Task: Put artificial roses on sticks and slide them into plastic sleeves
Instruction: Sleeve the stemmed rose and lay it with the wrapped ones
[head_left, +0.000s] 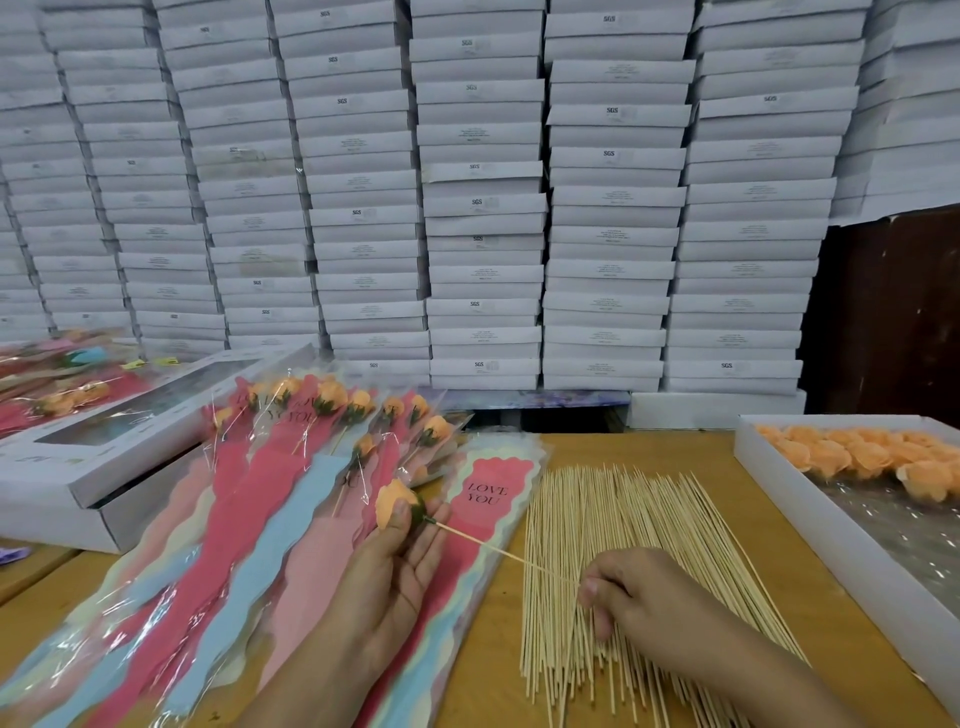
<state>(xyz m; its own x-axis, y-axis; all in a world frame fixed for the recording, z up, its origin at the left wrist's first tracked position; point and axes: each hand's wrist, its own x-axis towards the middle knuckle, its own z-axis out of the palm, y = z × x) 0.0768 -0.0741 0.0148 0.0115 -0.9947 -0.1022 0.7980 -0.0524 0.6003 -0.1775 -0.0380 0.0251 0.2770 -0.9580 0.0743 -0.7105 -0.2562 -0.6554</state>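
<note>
1. The right hand (641, 592) pinches one end of a stick (498, 549) above the loose stick pile (639, 587).
2. The left hand (387, 571) grips an orange rose (394, 503) on the stick's other end, over the empty sleeves (483, 514).
3. The white tray (810, 525) at right holds orange rose heads (862, 457).
4. Filled sleeves (322, 431) lie fanned beside a windowed box (104, 447).
5. Stacked white boxes (483, 208) form the back wall.

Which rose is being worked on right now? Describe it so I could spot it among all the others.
On the wooden table, left of the spread of sticks, find the left hand. It holds an orange rose. Unlike its neighbours, it is unsleeved, on a stick pinched by the right hand.
</note>
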